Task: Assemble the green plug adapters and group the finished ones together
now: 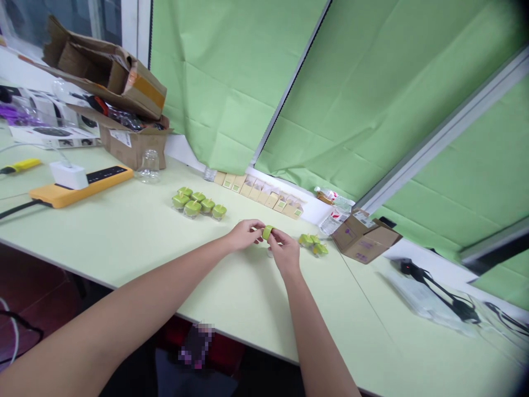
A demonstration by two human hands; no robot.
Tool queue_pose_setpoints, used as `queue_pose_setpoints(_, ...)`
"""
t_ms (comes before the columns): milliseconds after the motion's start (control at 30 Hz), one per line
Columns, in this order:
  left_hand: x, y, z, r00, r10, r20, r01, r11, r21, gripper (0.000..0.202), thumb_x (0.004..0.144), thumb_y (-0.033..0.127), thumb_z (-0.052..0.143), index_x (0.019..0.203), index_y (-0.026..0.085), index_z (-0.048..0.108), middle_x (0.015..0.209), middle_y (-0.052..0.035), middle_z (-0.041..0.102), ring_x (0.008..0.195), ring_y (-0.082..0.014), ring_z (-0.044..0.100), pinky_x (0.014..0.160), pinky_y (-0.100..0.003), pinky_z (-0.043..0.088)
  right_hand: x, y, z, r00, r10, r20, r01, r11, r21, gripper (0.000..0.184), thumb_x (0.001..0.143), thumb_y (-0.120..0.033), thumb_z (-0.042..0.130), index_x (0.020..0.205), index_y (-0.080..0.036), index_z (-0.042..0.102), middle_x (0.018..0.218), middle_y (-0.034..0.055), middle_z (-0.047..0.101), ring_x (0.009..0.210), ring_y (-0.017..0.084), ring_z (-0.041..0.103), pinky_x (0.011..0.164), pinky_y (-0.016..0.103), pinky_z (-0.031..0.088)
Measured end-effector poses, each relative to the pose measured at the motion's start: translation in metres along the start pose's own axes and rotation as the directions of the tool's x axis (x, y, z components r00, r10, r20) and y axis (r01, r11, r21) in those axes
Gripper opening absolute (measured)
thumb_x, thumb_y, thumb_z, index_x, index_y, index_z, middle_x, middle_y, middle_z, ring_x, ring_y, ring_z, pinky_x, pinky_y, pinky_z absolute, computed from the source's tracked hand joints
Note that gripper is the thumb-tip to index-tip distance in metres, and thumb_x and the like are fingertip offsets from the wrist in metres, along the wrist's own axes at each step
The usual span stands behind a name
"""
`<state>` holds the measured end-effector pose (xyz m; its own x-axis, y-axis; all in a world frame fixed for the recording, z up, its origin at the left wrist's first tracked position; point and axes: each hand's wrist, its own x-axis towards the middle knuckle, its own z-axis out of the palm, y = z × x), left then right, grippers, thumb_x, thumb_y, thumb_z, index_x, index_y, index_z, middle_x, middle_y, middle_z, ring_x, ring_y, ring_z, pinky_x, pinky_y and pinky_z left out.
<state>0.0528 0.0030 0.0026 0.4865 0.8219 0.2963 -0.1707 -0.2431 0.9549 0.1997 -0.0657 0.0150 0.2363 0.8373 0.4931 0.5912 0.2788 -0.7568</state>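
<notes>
Above the middle of the table, my right hand (pixel 286 252) pinches a small green rounded piece (pixel 267 232), which looks like a lid or a ring. My left hand (pixel 245 234) has its fingers curled in at the left edge of that same piece. A small whitish object (pixel 270 253) shows partly below my right fingers; its kind is unclear. Left of my hands stands a group of small clear cups with green tops (pixel 193 208). A smaller group of the same green-topped cups (pixel 316 243) sits just right of my right hand.
Small tan boxes (pixel 259 193) line the table's back edge. A cardboard box (pixel 366 236) and plastic bottles (pixel 333 218) stand back right. At left are an orange power strip (pixel 108 184), a clear jar (pixel 149 167) and stacked cartons (pixel 132 146). Black cables (pixel 446 295) lie far right.
</notes>
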Motion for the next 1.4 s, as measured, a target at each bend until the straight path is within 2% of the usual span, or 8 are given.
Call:
queue_pose_setpoints(233, 0.002, 0.003, 0.006, 0.996, -0.065, -0.067, 0.055, 0.989, -0.136, 0.002, 0.08, 0.013, 0.058, 0.078, 0.014, 0.058, 0.073, -0.0035, 0.067, 0.067, -0.0141, 0.068, 0.07, -0.029, 0.057, 0.002, -0.004, 0.003, 0.996, 0.061, -0.066, -0.049, 0.983, 0.174, 0.031, 0.072, -0.041, 0.073, 0.093, -0.019, 0.074, 0.097, 0.007, 0.069, 0.064, 0.015, 0.066, 0.063, 0.032, 0.057)
queue_pose_setpoints(300, 0.002, 0.003, 0.006, 0.996, -0.066, -0.056, 0.056, 0.986, -0.159, 0.004, 0.08, 0.013, 0.056, 0.077, 0.015, 0.055, 0.071, -0.0023, 0.066, 0.065, -0.0145, 0.069, 0.069, -0.03, 0.057, 0.002, -0.008, 0.004, 0.991, 0.13, -0.019, -0.119, 0.953, 0.279, 0.034, 0.072, -0.042, 0.074, 0.097, -0.019, 0.073, 0.103, 0.0078, 0.068, 0.069, 0.016, 0.067, 0.065, 0.033, 0.058)
queue_pose_setpoints(433, 0.002, 0.002, 0.006, 0.997, -0.054, -0.063, 0.05, 0.996, -0.068, 0.006, 0.079, 0.012, 0.054, 0.076, 0.016, 0.052, 0.062, 0.0008, 0.063, 0.06, -0.0139, 0.067, 0.062, -0.027, 0.055, 0.004, -0.012, 0.004, 0.97, 0.214, 0.116, -0.243, 0.887, 0.392, 0.029, 0.074, -0.037, 0.071, 0.096, -0.019, 0.072, 0.097, 0.0053, 0.071, 0.079, 0.017, 0.067, 0.073, 0.034, 0.058)
queue_pose_setpoints(633, 0.003, 0.002, -0.001, 0.997, -0.02, -0.07, 0.029, 0.991, 0.13, 0.003, 0.078, 0.02, 0.055, 0.075, 0.018, 0.054, 0.058, 0.0042, 0.055, 0.05, -0.009, 0.054, 0.048, -0.02, 0.045, 0.002, -0.013, 0.011, 0.964, 0.259, 0.061, -0.254, 0.829, 0.498, 0.025, 0.068, -0.031, 0.074, 0.089, -0.018, 0.07, 0.091, 0.0044, 0.072, 0.079, 0.016, 0.065, 0.073, 0.032, 0.056)
queue_pose_setpoints(800, 0.004, 0.004, -0.004, 0.993, -0.003, -0.118, 0.028, 0.977, 0.21, 0.007, 0.077, 0.024, 0.054, 0.072, 0.018, 0.054, 0.057, 0.0045, 0.052, 0.05, -0.0083, 0.049, 0.047, -0.019, 0.04, 0.001, -0.015, 0.017, 0.968, 0.25, 0.008, -0.217, 0.821, 0.528, 0.027, 0.067, -0.031, 0.074, 0.09, -0.017, 0.068, 0.092, 0.0056, 0.071, 0.078, 0.016, 0.065, 0.074, 0.033, 0.056)
queue_pose_setpoints(933, 0.001, 0.009, -0.001, 0.997, -0.034, -0.07, 0.039, 0.997, 0.068, 0.008, 0.077, 0.026, 0.057, 0.076, 0.018, 0.057, 0.063, 0.0023, 0.055, 0.055, -0.0096, 0.053, 0.048, -0.02, 0.042, 0.003, -0.016, 0.012, 0.975, 0.221, -0.009, -0.189, 0.856, 0.481, 0.026, 0.07, -0.033, 0.071, 0.091, -0.018, 0.068, 0.092, 0.0057, 0.072, 0.08, 0.017, 0.066, 0.074, 0.033, 0.056)
queue_pose_setpoints(1133, -0.004, 0.016, 0.003, 0.992, -0.128, 0.001, 0.126, 0.975, -0.183, 0.027, 0.077, 0.041, 0.068, 0.089, 0.016, 0.068, 0.091, -0.0061, 0.065, 0.071, -0.0124, 0.059, 0.057, -0.023, 0.048, 0.004, -0.016, 0.008, 0.975, 0.216, -0.059, -0.168, 0.88, 0.443, 0.026, 0.07, -0.036, 0.071, 0.089, -0.018, 0.067, 0.09, 0.0053, 0.071, 0.078, 0.016, 0.064, 0.066, 0.029, 0.053)
queue_pose_setpoints(1400, -0.007, 0.018, 0.008, 0.986, -0.16, -0.036, 0.139, 0.934, -0.329, 0.036, 0.069, 0.045, 0.078, 0.087, 0.015, 0.07, 0.087, -0.0056, 0.064, 0.075, -0.0129, 0.059, 0.065, -0.025, 0.048, 0.003, -0.016, 0.012, 0.956, 0.29, -0.034, -0.223, 0.8, 0.557, 0.032, 0.065, -0.036, 0.078, 0.082, -0.02, 0.055, 0.084, 0.0015, 0.069, 0.071, 0.014, 0.063, 0.064, 0.027, 0.052)
